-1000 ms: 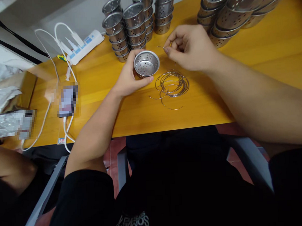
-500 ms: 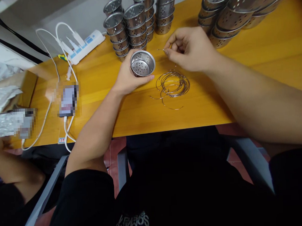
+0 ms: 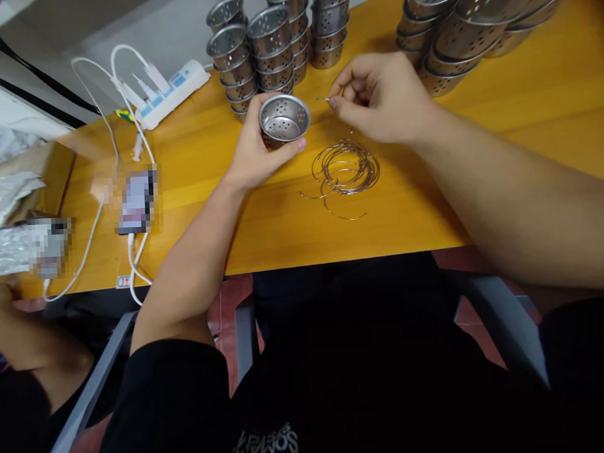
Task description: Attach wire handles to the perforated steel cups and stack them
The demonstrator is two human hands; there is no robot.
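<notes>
My left hand (image 3: 258,145) is wrapped round a perforated metal cup (image 3: 284,120), its open top tilted toward me. To the right of the cup, my right hand (image 3: 381,99) pinches a thin metal wire (image 3: 322,99) between thumb and forefinger. The short end of that wire points at the cup's rim without touching it, and the rest is hidden by the fingers. Below my right hand a loose heap of curved wires (image 3: 347,174) lies on the wooden table (image 3: 292,233).
Stacks of perforated cups (image 3: 274,57) stand at the back, and more cup stacks (image 3: 454,46) rise at the back right. On the left are a power strip (image 3: 173,95), a phone (image 3: 137,200) with white cables, and plastic bags (image 3: 13,249). A co-worker's arm (image 3: 36,331) shows at far left.
The cup in my left hand has moved slightly left and changed its tilt. My right hand stays almost still with the wire. The co-worker's arm at far left has shifted.
</notes>
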